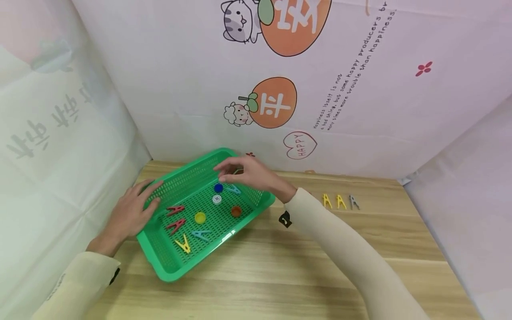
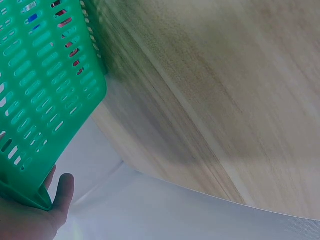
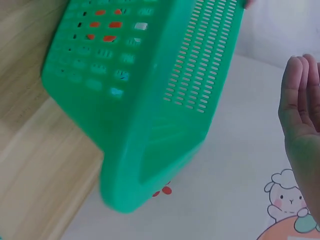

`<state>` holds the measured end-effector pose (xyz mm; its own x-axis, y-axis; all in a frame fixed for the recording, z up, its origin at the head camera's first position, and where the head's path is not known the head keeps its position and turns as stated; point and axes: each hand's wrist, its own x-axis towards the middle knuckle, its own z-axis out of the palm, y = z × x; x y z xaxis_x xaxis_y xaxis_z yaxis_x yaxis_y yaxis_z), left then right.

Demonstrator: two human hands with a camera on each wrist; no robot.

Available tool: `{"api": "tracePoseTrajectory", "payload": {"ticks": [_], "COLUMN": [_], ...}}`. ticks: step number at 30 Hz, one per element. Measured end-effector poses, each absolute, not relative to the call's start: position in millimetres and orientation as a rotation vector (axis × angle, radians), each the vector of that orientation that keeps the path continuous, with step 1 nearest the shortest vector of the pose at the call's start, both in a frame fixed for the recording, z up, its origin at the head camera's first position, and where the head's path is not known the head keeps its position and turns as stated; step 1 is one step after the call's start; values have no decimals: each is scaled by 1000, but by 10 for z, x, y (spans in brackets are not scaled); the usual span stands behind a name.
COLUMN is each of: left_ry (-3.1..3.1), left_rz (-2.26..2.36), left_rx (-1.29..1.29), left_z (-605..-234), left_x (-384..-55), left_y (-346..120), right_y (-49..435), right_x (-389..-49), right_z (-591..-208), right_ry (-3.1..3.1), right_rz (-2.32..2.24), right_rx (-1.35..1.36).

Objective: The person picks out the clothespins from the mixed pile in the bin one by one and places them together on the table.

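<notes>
A green perforated basket (image 1: 224, 238) sits on the table near the back wall. My left hand (image 1: 130, 209) rests on its left rim, fingers reaching over the edge. My right hand (image 1: 250, 173) hovers over the basket's far right part with nothing visible in it; its fingers look relaxed and extended in the right wrist view. Inside lie red clothespins (image 1: 176, 226), a yellow clothespin (image 1: 183, 244), a light-blue clothespin (image 1: 201, 235) and another light-blue clothespin (image 1: 234, 190). Among them are round caps: a blue cap (image 1: 218, 188), a white cap (image 1: 217, 199), a yellow cap (image 1: 200, 218) and an orange cap (image 1: 236, 211).
Right of the basket, two yellow clothespins (image 1: 327, 201) and a grey clothespin (image 1: 354, 202) lie in a row on the wooden table (image 1: 320, 275). A printed white cloth wall (image 1: 192, 89) stands close behind. White cloth also hangs at the left and right sides.
</notes>
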<state>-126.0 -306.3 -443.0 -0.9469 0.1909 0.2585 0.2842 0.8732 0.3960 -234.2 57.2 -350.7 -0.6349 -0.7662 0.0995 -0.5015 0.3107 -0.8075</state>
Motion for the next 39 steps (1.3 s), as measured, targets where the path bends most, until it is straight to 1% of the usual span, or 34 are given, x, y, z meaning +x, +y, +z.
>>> {"api": "tracePoseTrajectory", "payload": {"ticks": [3,10,18,28,39], "left_ry": [-2824,-2810,-2829,-2838,-2870], "left_rz": [-642,-656,-635,-636,-639], "left_rx": [-375,-381,-371,-361,-344], "left_z": [-4428,-4425,-4413,-4414,-4402], "left_x": [-1267,-1280,-1276,-1259,-1263], "left_y": [-3066,-3070,-3072,-3050,-3060], "right_y": [493,217,-118,-361,-573], "right_x": [-2391,-2458,-2470,-2448,-2431], "right_z": [-3492,-3484,-3707,-3915,-3690], "right_ry": [2256,2177,2082,2019,2001], "right_rz": [-1201,-1131,-977,-738,-584], "right_rx": [-1137,-1225,-1295,-1312,-1403]}}
